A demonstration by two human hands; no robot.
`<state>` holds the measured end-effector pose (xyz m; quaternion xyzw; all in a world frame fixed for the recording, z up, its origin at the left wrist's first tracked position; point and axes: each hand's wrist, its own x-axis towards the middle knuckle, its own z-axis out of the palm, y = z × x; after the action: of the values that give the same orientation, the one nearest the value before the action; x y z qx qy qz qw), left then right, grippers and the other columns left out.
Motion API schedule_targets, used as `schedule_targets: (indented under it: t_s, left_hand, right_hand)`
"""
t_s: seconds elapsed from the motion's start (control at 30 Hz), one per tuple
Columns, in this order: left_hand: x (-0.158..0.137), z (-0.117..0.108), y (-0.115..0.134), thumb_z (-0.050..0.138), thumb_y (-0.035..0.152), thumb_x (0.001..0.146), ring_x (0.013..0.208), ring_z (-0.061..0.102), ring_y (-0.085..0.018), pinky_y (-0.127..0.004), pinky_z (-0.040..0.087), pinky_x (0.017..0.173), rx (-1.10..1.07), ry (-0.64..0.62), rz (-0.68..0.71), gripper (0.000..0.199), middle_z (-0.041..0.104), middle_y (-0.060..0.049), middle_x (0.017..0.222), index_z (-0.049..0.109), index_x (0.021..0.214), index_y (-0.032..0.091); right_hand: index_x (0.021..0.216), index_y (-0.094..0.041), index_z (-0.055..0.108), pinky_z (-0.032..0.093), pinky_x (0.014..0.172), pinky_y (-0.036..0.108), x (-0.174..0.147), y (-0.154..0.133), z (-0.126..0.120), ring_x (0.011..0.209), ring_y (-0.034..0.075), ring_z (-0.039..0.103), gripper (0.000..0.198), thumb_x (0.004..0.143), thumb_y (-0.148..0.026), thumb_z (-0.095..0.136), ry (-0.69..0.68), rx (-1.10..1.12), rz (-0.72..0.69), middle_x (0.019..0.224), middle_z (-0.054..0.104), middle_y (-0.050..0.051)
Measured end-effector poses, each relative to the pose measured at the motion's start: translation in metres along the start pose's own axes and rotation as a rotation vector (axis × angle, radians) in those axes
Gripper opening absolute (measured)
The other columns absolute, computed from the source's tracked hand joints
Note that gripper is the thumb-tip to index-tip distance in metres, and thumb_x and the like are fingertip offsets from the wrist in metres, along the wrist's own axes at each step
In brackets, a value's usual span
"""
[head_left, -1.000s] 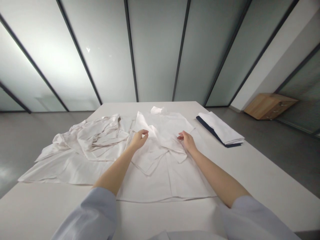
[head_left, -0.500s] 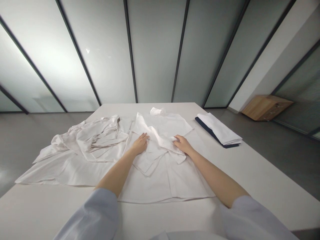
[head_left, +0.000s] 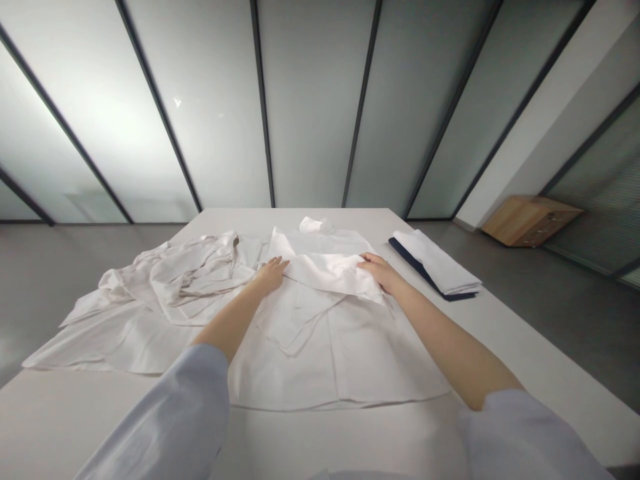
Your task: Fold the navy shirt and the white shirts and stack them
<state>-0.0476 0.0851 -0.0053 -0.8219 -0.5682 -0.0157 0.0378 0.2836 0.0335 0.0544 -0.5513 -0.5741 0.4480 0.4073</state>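
Note:
A white coat (head_left: 295,380) lies spread on the table before me, its collar (head_left: 314,225) at the far end and its hem towards me. Across its upper part lies a folded sleeve (head_left: 325,272). At the left end of this sleeve, my left hand (head_left: 273,272) rests palm down with its fingers stretched out on the cloth. My right hand (head_left: 381,272) grips the sleeve at its right end, thumb hidden beneath the cloth. Beneath the sleeve, a loose flap of cloth (head_left: 295,327) shows on the coat's left side.
Rumpled white garments (head_left: 175,273) are heaped to the left, overhanging the table edge. On the right, a folded white cloth (head_left: 435,260) lies over a dark navy one (head_left: 425,277). A wooden cabinet (head_left: 530,220) stands on the floor beyond the white table (head_left: 525,347).
My right hand has moved a little right and away, drawing the bunched sleeve out flatter and wider. My left hand has slid slightly left.

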Motion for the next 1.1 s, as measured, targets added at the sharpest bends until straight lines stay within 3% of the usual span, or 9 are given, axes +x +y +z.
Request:
schedule_targets:
  t_s: [0.13,0.3,0.43,0.57,0.67,0.77,0.83,1.0,1.1]
  left_hand:
    - [-0.001,0.001,-0.018,0.040,0.009,0.082,0.128,0.046,-0.019,-0.032,0.034,0.110,0.014,0.084,0.016,0.047,0.059,-0.008,0.130,0.058,0.124,0.018]
    - [-0.008,0.001,-0.028,0.040,0.013,0.085,0.131,0.042,-0.021,-0.033,0.035,0.110,0.003,0.166,-0.001,0.041,0.059,-0.007,0.129,0.061,0.119,0.018]
    - [-0.009,0.005,-0.030,0.040,0.014,0.086,0.128,0.045,-0.021,-0.034,0.037,0.107,0.045,0.140,0.030,0.037,0.060,-0.007,0.124,0.062,0.116,0.019]
    - [-0.010,0.010,-0.031,0.039,0.016,0.087,0.126,0.046,-0.021,-0.033,0.038,0.106,0.090,0.123,0.053,0.035,0.060,-0.007,0.124,0.061,0.115,0.018]
    - [-0.011,0.012,-0.031,0.040,0.017,0.086,0.126,0.045,-0.021,-0.034,0.036,0.106,0.082,0.123,0.040,0.035,0.059,-0.007,0.125,0.060,0.116,0.019]
    - [-0.012,0.011,-0.029,0.040,0.017,0.087,0.127,0.044,-0.021,-0.035,0.035,0.107,0.059,0.107,0.013,0.037,0.058,-0.007,0.126,0.059,0.118,0.020]
    - [-0.013,0.009,-0.029,0.039,0.018,0.087,0.127,0.044,-0.021,-0.034,0.036,0.106,0.051,0.087,-0.003,0.037,0.058,-0.008,0.127,0.059,0.119,0.021]
    - [-0.016,-0.004,-0.024,0.041,0.019,0.086,0.123,0.048,-0.022,-0.034,0.038,0.103,0.059,0.036,-0.009,0.035,0.059,-0.008,0.126,0.059,0.117,0.020]
    - [-0.017,-0.015,-0.012,0.043,0.017,0.084,0.117,0.051,-0.023,-0.035,0.042,0.097,0.052,0.083,-0.068,0.034,0.061,-0.009,0.120,0.062,0.112,0.019]
  right_hand:
    - [0.100,-0.020,0.063,0.046,0.068,0.024,0.000,-0.008,-0.023,0.081,0.017,0.061,0.032,0.068,-0.022,0.056,-0.063,-0.232,0.011,0.091,0.068,0.002]
    - [0.110,-0.015,0.066,0.046,0.068,0.023,0.004,0.011,-0.045,0.078,0.018,0.062,0.040,0.070,-0.019,0.061,-0.140,-0.605,0.053,0.087,0.068,0.005]
    - [0.100,-0.014,0.069,0.046,0.071,0.025,0.002,0.028,-0.049,0.082,0.021,0.063,0.031,0.072,-0.025,0.064,-0.128,-0.741,0.076,0.091,0.070,0.008]
    - [0.084,-0.016,0.069,0.046,0.072,0.028,-0.014,0.033,-0.055,0.086,0.023,0.062,0.022,0.073,-0.034,0.063,-0.217,-0.677,0.092,0.093,0.071,0.007]
    - [0.084,-0.017,0.067,0.047,0.072,0.027,-0.029,0.037,-0.062,0.086,0.022,0.062,0.024,0.071,-0.037,0.063,-0.265,-0.499,0.113,0.093,0.071,0.007]
    - [0.088,-0.017,0.065,0.048,0.070,0.028,-0.036,0.044,-0.067,0.083,0.022,0.064,0.029,0.068,-0.038,0.065,-0.230,-0.278,0.158,0.092,0.071,0.007]
    - [0.091,-0.017,0.065,0.048,0.068,0.029,-0.035,0.049,-0.068,0.079,0.021,0.064,0.032,0.067,-0.037,0.067,-0.194,-0.263,0.201,0.090,0.071,0.007]
    - [0.092,-0.019,0.069,0.044,0.062,0.029,-0.026,0.058,-0.073,0.064,0.020,0.061,0.033,0.063,-0.032,0.073,-0.165,-0.773,0.166,0.073,0.069,0.004]
    - [0.104,-0.018,0.068,0.045,0.068,0.028,-0.019,0.055,-0.071,0.073,0.021,0.063,0.035,0.073,-0.035,0.067,-0.034,-0.915,0.028,0.085,0.070,0.007]
